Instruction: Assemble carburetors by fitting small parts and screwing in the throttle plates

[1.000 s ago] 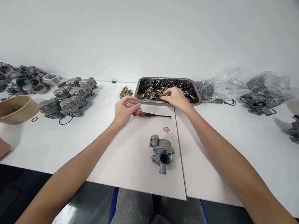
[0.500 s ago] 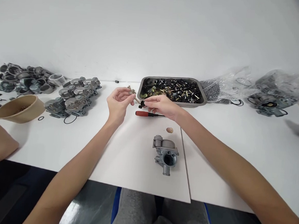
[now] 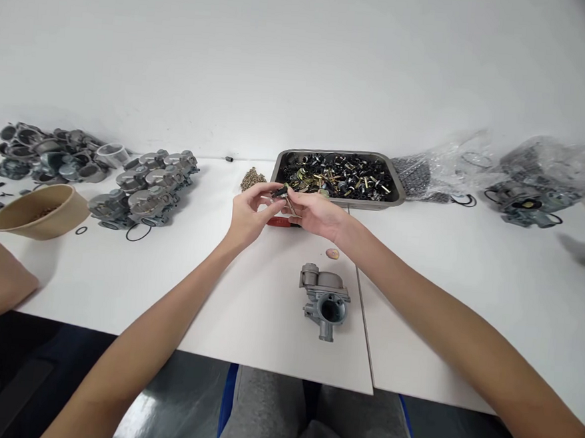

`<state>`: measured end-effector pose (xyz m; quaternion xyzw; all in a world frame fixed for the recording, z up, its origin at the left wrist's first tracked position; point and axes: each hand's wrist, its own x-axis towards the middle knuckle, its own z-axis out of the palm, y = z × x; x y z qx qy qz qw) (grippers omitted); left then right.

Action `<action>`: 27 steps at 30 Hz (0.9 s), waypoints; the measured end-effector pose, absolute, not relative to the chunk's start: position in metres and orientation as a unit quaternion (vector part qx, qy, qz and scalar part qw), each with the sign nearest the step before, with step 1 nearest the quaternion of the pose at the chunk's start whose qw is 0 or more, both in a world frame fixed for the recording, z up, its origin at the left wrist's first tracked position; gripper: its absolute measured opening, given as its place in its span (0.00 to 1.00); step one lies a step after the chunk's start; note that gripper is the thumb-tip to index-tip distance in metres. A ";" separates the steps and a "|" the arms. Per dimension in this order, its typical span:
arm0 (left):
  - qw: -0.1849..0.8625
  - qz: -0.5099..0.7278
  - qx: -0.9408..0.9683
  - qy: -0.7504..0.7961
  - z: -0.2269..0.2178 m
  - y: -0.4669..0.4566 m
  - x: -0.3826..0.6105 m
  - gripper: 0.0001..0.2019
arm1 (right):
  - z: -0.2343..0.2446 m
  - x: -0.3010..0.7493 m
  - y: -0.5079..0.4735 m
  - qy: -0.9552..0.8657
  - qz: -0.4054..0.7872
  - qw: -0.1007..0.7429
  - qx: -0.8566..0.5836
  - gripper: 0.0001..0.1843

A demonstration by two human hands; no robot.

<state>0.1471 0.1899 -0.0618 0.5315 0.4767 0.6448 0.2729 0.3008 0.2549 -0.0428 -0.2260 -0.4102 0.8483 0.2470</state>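
We see the left hand (image 3: 253,213) and the right hand (image 3: 321,218) brought together over the bench (image 3: 246,309), with their fingertips nearly meeting. The left grip is pinching a small black part (image 3: 279,191) between the thumb and the forefinger. This part lies at the very tips, at about half past one from the left palm and at ten o'clock from the right palm. The right grip comes to the same place with curled fingers, and a slim metal piece (image 3: 291,207) shows close to its thumb. We cannot tell which piece the right grip presses (the fingers cover too much of it).

Taking the meeting of the hands as the middle of our clock, the red screwdriver handle (image 3: 278,222) lies at six o'clock, partly hidden beneath the hands. The single carburetor (image 3: 324,304) stands at five o'clock, well apart from both grips, and a small pinkish disc (image 3: 333,254) lies between it and the right wrist. The metal tray (image 3: 399,193), full of mixed small pieces, is at two o'clock, just beyond the right hand. At ten o'clock there is a pile of brass pieces (image 3: 252,179), near the left fingers. The group of carburetors (image 3: 149,192) sits at nine o'clock.
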 end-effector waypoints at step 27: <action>0.238 0.422 0.475 0.735 -0.025 0.090 0.180 0.18 | -0.061 0.377 0.171 -0.640 0.701 0.237 -0.206 0.28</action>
